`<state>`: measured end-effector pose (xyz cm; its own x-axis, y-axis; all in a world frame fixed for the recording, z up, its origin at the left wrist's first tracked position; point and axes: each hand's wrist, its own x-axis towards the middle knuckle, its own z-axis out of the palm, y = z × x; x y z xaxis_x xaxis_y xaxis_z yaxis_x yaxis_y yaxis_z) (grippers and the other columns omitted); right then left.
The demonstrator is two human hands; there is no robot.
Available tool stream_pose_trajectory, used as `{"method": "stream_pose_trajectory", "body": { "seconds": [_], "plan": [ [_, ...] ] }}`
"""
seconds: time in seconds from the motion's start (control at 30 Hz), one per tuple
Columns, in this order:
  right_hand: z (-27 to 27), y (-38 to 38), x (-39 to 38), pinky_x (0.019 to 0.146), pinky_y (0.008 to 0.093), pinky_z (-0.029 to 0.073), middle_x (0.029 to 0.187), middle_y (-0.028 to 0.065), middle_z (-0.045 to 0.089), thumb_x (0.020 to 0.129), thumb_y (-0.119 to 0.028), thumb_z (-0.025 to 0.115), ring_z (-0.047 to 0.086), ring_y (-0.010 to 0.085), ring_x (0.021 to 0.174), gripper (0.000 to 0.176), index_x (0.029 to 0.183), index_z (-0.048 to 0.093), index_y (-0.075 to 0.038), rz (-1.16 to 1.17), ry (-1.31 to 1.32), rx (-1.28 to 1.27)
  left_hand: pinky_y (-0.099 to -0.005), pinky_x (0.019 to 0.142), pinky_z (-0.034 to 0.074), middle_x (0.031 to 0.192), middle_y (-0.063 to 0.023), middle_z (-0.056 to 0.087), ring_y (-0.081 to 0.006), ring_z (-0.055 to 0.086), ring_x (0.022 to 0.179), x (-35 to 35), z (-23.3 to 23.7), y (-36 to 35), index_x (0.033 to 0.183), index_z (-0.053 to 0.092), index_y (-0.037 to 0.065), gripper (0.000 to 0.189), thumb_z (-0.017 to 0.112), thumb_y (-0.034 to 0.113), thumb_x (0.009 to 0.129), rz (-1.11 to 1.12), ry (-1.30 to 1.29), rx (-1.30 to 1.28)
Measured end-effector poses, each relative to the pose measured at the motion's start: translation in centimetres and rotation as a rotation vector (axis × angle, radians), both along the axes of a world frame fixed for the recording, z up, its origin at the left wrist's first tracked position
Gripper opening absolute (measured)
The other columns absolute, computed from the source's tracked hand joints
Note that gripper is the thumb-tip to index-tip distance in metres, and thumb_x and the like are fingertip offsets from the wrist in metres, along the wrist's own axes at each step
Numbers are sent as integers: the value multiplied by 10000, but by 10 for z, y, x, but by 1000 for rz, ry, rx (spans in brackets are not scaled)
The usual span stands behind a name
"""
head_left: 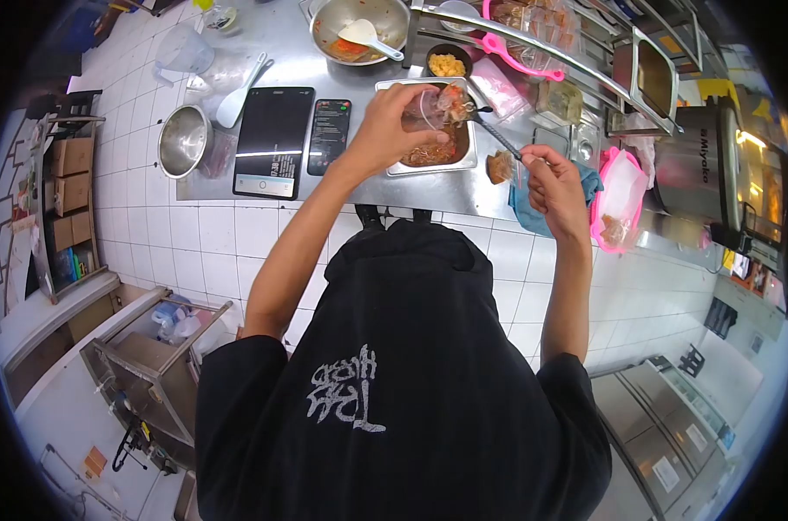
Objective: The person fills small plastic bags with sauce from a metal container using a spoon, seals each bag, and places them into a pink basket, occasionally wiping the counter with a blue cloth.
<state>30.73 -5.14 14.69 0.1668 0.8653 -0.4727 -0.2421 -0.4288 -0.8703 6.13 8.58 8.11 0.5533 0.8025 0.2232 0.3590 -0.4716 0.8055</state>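
Observation:
My left hand (384, 130) grips a small clear plastic cup (430, 109), tilted above a steel food pan (472, 160) holding reddish-brown sauced food (430, 154). Orange-red food shows at the cup's mouth. Between the fingers of my right hand (554, 189) is the long dark handle of a spoon (500, 139), its far end at the cup. The food partly hides the spoon's bowl. Below the right hand lies a blue cloth (530, 208), and a small plastic bag of brown food (500, 167) sits just left of it.
On the steel counter (359, 187) stand a tablet (274, 130), a phone (330, 130), a steel bowl (184, 141) and a white spoon (238, 100). Behind are a wok (325, 17) with a white ladle (368, 36) and a bowl of yellow food (448, 65). A pink-rimmed basket (618, 187) stands right.

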Motion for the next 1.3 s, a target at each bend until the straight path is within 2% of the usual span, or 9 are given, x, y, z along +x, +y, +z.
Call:
{"method": "stream_pose_trajectory", "body": {
  "seconds": [0.17, 0.37, 0.63, 0.87, 0.97, 1.1, 1.17, 1.23, 1.3],
  "plan": [
    [4, 8, 1, 436, 201, 231, 646, -64, 538, 931, -159, 624, 348, -18, 509, 169, 1008, 667, -15, 187, -327, -6, -423, 1050, 334, 1007, -81, 542, -288, 504, 1077, -8, 6, 11, 1335, 549, 166, 693, 822, 288, 710, -77, 181, 169],
    [-13, 51, 39, 630, 226, 413, 814, -10, 639, 933, -181, 630, 510, 39, 725, 198, 984, 681, 3, 594, -688, 234, -579, 1115, 240, 1196, -58, 556, -265, 471, 1218, 1, 1, 12, 1344, 523, 151, 658, 765, 199, 734, -316, 415, 372],
    [28, 119, 42, 758, 343, 506, 884, 101, 717, 863, -292, 645, 655, 194, 812, 270, 986, 730, -67, 964, -988, 356, -422, 928, 412, 1082, -121, 561, -312, 500, 1045, 32, -10, 0, 1330, 515, 76, 627, 760, 340, 817, -333, 178, 88],
    [33, 104, 2, 619, 386, 484, 815, 82, 703, 901, -213, 619, 658, 259, 733, 193, 940, 671, -31, 890, -1449, 612, -404, 945, 439, 1131, -162, 589, -337, 558, 1082, 33, -22, 2, 1255, 547, 30, 509, 722, 302, 862, -224, -8, 70],
    [47, 82, -16, 805, 386, 461, 770, 83, 684, 799, -182, 659, 664, 247, 840, 121, 852, 688, -78, 862, -1921, 892, -391, 928, 455, 1134, -164, 606, -314, 594, 1061, 31, -23, 1, 1235, 561, 15, 492, 730, 285, 861, -192, -55, -8],
    [65, 76, -22, 849, 359, 425, 774, 69, 679, 774, -139, 654, 639, 220, 889, 97, 848, 669, -80, 1011, -1954, 655, -359, 927, 470, 1119, -133, 629, -269, 618, 1052, 30, -31, 0, 1200, 579, 29, 446, 740, 229, 835, -172, -79, -60],
    [70, 76, -19, 842, 364, 417, 733, 61, 669, 770, -151, 660, 645, 210, 881, 121, 869, 664, -81, 746, -1990, 974, -358, 929, 471, 1126, -135, 630, -269, 619, 1053, 31, -31, 0, 1192, 581, 30, 448, 747, 234, 829, -159, -83, -57],
    [70, 74, -16, 828, 368, 414, 722, 56, 663, 795, -175, 674, 651, 208, 858, 121, 877, 661, -86, 772, -1989, 940, -357, 931, 472, 1134, -136, 631, -270, 620, 1055, 35, -29, -1, 1183, 583, 31, 450, 755, 238, 822, -146, -89, -54],
    [71, 73, -16, 825, 373, 410, 768, 51, 670, 842, -179, 667, 640, 201, 901, 104, 884, 659, -84, 945, -1866, 478, -358, 927, 474, 1139, -139, 630, -269, 623, 1049, 38, -29, -3, 1163, 586, 33, 454, 771, 245, 807, -130, -125, -130]
  ]
}}
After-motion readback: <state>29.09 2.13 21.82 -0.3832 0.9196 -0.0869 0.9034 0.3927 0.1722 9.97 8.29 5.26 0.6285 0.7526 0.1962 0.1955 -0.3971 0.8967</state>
